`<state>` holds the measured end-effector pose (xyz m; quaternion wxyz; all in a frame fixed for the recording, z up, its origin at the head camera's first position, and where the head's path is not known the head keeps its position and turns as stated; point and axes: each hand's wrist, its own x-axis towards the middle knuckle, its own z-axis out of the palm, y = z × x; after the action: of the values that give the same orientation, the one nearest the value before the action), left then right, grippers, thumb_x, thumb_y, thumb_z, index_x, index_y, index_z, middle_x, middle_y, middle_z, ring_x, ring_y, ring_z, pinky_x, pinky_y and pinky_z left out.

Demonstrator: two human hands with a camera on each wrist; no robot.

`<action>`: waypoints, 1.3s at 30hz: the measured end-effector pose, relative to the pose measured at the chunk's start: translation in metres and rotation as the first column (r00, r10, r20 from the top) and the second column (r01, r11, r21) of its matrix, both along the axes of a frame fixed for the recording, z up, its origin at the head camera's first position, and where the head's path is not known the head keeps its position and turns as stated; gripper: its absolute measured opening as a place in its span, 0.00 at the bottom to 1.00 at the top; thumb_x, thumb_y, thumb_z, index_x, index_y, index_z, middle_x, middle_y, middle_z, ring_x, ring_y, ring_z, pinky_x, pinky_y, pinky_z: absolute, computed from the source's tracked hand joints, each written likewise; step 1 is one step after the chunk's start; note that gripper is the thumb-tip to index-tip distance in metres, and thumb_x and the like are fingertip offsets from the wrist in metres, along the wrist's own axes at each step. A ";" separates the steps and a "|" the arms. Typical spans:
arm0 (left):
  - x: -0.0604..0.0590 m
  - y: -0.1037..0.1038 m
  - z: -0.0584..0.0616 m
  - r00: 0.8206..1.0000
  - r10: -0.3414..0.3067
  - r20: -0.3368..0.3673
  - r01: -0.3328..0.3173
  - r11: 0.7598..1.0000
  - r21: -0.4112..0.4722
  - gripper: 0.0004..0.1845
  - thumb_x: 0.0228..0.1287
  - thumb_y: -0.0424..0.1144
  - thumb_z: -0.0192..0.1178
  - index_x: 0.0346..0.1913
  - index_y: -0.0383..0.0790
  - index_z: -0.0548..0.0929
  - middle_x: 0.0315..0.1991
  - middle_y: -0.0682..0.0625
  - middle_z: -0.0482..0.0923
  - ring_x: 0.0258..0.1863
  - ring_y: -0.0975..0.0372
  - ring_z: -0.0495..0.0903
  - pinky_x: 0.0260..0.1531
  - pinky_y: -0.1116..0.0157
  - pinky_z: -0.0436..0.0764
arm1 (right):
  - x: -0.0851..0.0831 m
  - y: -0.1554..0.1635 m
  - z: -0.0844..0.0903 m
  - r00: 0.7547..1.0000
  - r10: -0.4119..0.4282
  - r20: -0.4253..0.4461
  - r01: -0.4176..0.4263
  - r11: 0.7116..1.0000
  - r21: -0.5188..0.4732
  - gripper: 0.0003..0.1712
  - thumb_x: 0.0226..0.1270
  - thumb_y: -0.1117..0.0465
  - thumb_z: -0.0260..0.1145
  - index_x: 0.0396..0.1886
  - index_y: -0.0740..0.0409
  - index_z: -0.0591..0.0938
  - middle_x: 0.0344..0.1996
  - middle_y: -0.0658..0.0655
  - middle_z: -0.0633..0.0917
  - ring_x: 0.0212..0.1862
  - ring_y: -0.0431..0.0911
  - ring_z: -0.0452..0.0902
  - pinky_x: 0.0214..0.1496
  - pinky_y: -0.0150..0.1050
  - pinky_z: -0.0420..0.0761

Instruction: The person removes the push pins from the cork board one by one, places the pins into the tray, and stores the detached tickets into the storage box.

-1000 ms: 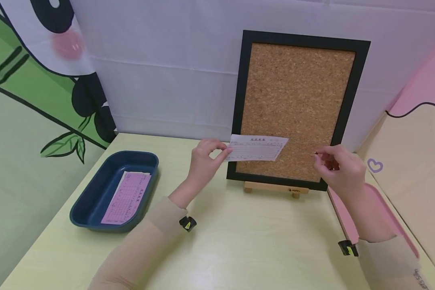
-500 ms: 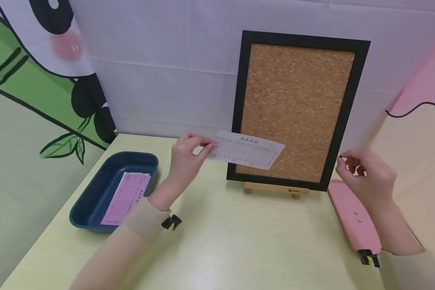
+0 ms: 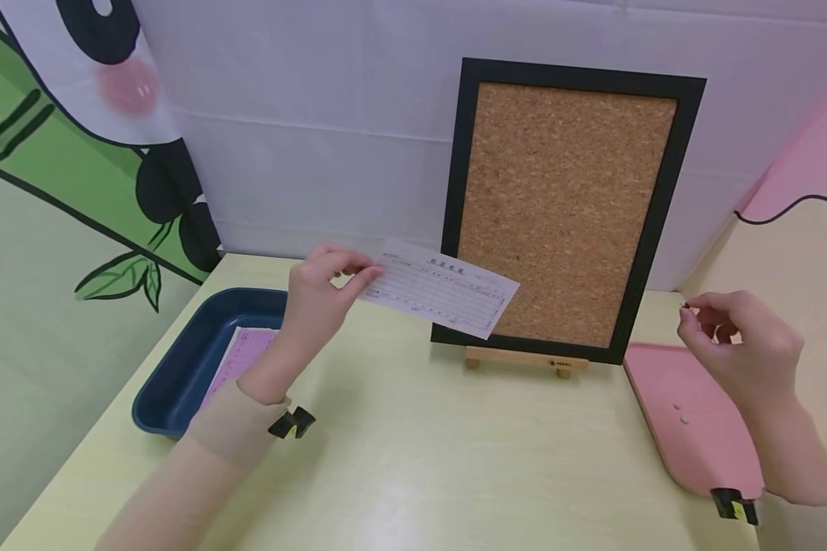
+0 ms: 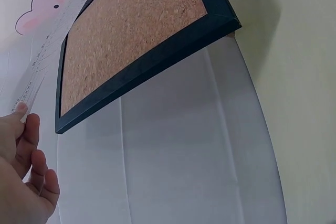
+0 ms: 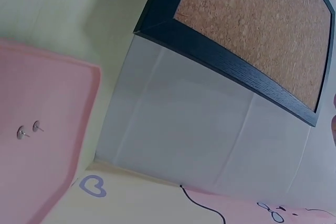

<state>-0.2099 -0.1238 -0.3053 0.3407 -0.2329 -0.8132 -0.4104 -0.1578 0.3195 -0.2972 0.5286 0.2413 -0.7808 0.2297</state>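
My left hand [image 3: 320, 306] pinches one end of a white printed receipt slip [image 3: 448, 287] between thumb and forefinger. The slip tilts down to the right and overlaps the lower left of the cork board [image 3: 565, 207], which has a black frame. Seen from the left wrist, the slip [image 4: 58, 24] is nearly edge-on above the fingers. To the right of the board, my right hand [image 3: 747, 344] pinches a tiny thumbtack [image 3: 685, 306] at its fingertips. Only a sliver of that hand shows in the right wrist view. Two more thumbtacks lie on the pink tray [image 5: 47, 171].
A dark blue tray [image 3: 155, 398] at the left holds pink printed slips [image 3: 237, 356], partly hidden by the left forearm. The board leans on a small wooden easel [image 3: 524, 357] near the table's back edge, before a white cloth backdrop [image 3: 317, 184].
My left hand has drawn the slip leftward, and the slip has tilted further. My right hand has moved right, away from the board to above the pink tray's outer side.
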 end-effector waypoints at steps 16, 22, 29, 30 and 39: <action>0.006 -0.061 0.015 0.989 0.110 0.095 -0.095 0.985 -0.144 0.06 0.56 0.38 0.67 0.35 0.39 0.87 0.29 0.49 0.82 0.32 0.64 0.70 0.34 0.70 0.68 | 0.005 0.039 -0.016 0.999 0.002 0.045 -0.006 0.996 0.093 0.29 0.58 0.47 0.56 0.22 0.74 0.80 0.13 0.59 0.75 0.26 0.22 0.60 0.32 0.12 0.59; 0.007 -0.090 0.017 0.987 0.147 0.070 -0.132 0.975 -0.181 0.05 0.55 0.35 0.68 0.34 0.39 0.87 0.29 0.49 0.83 0.32 0.66 0.69 0.33 0.75 0.68 | 0.009 0.056 -0.024 0.991 -0.061 0.117 0.044 0.989 0.140 0.30 0.58 0.45 0.53 0.24 0.72 0.81 0.14 0.56 0.73 0.26 0.21 0.58 0.32 0.11 0.60; 0.007 -0.120 0.021 0.979 0.203 0.029 -0.190 0.950 -0.248 0.06 0.50 0.33 0.71 0.33 0.37 0.88 0.26 0.49 0.80 0.30 0.68 0.66 0.28 0.78 0.64 | 0.011 0.074 -0.035 0.976 -0.095 0.198 0.067 0.987 0.145 0.29 0.57 0.44 0.54 0.26 0.69 0.81 0.16 0.53 0.74 0.26 0.20 0.60 0.31 0.12 0.62; 0.007 -0.123 0.022 0.978 0.207 0.020 -0.195 0.947 -0.257 0.07 0.49 0.32 0.71 0.33 0.36 0.88 0.25 0.48 0.79 0.29 0.69 0.65 0.27 0.78 0.64 | 0.012 0.077 -0.037 0.973 -0.101 0.206 0.071 0.986 0.149 0.30 0.57 0.43 0.53 0.26 0.69 0.81 0.16 0.53 0.74 0.26 0.20 0.60 0.31 0.12 0.62; 0.005 -0.161 0.031 0.963 0.267 0.036 -0.237 0.903 -0.358 0.09 0.45 0.30 0.73 0.33 0.35 0.89 0.27 0.45 0.82 0.29 0.79 0.61 0.21 0.80 0.62 | 0.013 0.098 -0.046 0.946 -0.115 0.304 0.059 0.980 0.188 0.19 0.57 0.50 0.60 0.27 0.64 0.81 0.22 0.33 0.72 0.25 0.19 0.61 0.26 0.15 0.66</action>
<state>-0.2052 -0.2849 -0.2742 0.3093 -0.1649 -0.9101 -0.2210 -0.1446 0.4171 -0.3435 0.3841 0.2128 -0.8820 0.1713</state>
